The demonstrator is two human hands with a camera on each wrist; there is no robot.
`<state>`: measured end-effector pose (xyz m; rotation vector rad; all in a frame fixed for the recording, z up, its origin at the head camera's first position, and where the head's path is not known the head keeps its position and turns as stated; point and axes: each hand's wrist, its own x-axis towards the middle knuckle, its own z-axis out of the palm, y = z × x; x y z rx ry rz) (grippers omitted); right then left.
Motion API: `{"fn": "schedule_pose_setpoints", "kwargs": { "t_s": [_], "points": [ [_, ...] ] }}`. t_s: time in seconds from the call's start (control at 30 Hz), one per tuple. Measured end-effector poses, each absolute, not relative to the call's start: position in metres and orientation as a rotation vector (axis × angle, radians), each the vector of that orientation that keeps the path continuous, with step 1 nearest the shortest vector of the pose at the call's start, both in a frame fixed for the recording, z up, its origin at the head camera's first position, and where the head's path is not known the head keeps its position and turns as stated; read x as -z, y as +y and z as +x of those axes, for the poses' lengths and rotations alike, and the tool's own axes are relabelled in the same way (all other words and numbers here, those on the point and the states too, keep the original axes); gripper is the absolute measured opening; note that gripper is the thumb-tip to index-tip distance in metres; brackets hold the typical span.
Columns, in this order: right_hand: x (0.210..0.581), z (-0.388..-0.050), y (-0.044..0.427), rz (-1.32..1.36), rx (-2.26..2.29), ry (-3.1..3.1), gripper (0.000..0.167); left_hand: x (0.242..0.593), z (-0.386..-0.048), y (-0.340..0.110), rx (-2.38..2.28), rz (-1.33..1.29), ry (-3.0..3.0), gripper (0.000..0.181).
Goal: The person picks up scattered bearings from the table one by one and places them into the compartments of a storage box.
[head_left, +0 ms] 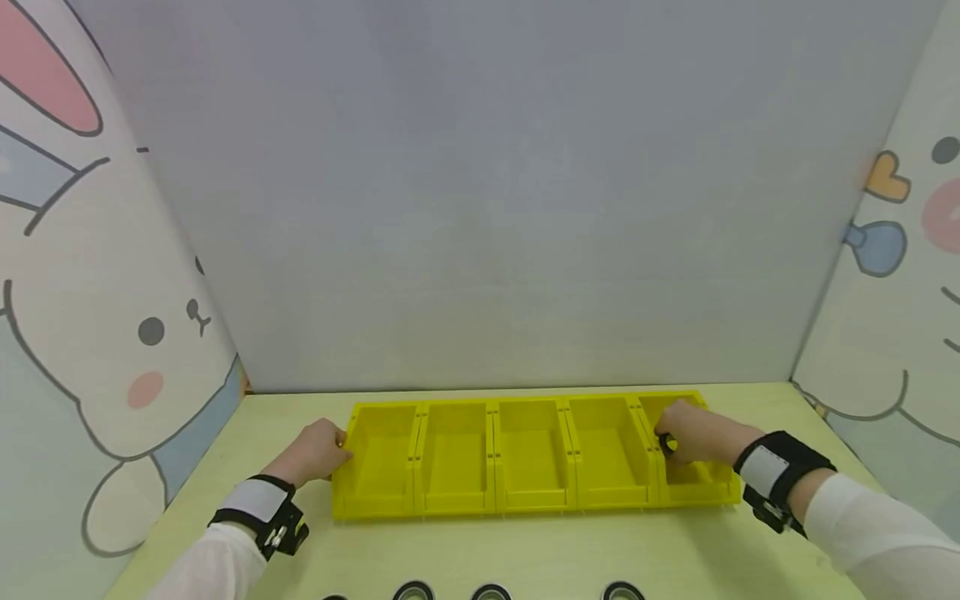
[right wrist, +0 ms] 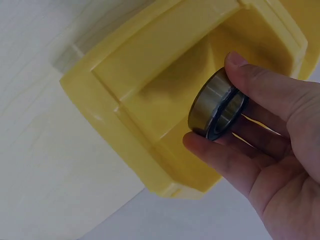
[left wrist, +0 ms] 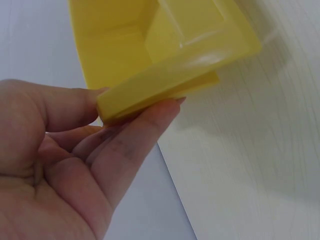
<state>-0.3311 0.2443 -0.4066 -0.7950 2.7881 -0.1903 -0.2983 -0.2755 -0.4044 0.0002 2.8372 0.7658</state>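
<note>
A row of joined yellow bins (head_left: pixel 457 503) lies across the table. My left hand (head_left: pixel 318 452) pinches the outer side edge of the leftmost bin (left wrist: pixel 165 75), thumb on top and fingers beneath in the left wrist view. Over the rightmost bin (right wrist: pixel 150 165), my right hand (head_left: pixel 697 433) holds a ball bearing (right wrist: pixel 212 105) between thumb and fingers. That bearing is a metal ring with a dark edge. In the head view it is mostly covered by the fingers.
Several more bearings (head_left: pixel 413 591) sit along the near edge of the pale wooden table (head_left: pixel 525 550), cut off by the frame. A grey wall (head_left: pixel 517 200) stands behind the bins. Side panels with cartoon animals (head_left: pixel 150 333) flank the table.
</note>
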Motion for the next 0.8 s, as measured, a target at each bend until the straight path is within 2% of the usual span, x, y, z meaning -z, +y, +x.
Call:
{"fn": "schedule_pose_setpoints", "kwargs": {
  "t_s": [0.43,0.67,0.8],
  "points": [
    [0.443,-0.341,0.247,-0.807,0.176,2.868,0.014,0.404,-0.296,-0.276,-0.777,-0.013,2.830,0.016],
    [0.449,-0.341,0.250,-0.880,0.239,2.891,0.018,0.403,-0.296,-0.274,-0.753,-0.048,2.829,0.016],
    [0.447,-0.336,0.250,-0.928,0.258,2.927,0.023,0.403,-0.296,-0.274,-0.748,-0.063,2.828,0.024]
  ]
}}
